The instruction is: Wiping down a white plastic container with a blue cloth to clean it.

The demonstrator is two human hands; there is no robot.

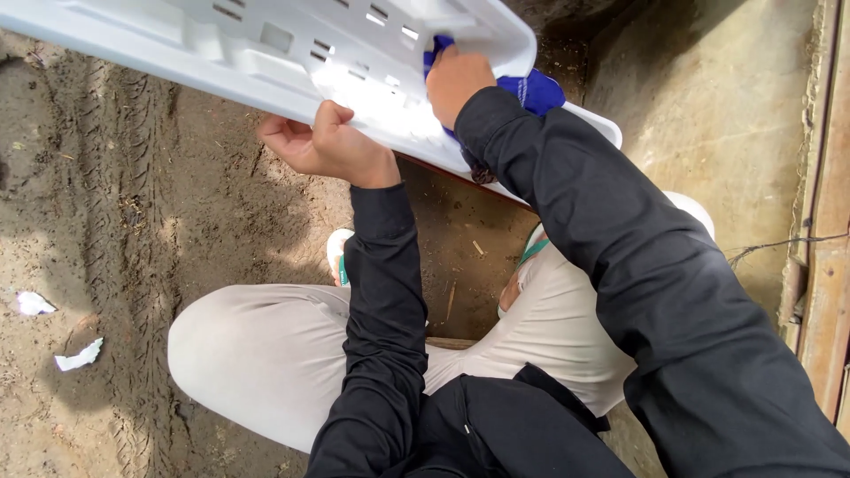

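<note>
White slotted plastic panel: judged stiff, light | edge clamped by left hand | blue cloth pressed on it by right hand | best gripped at rim

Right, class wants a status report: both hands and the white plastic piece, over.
Left hand grips white plastic panel by its near edge. Right hand presses blue cloth onto it. Nothing in the way.

We note the plastic chair held above the knees; left hand grips its near edge, right hand presses a cloth on it, paper scraps far left on the ground.
</note>
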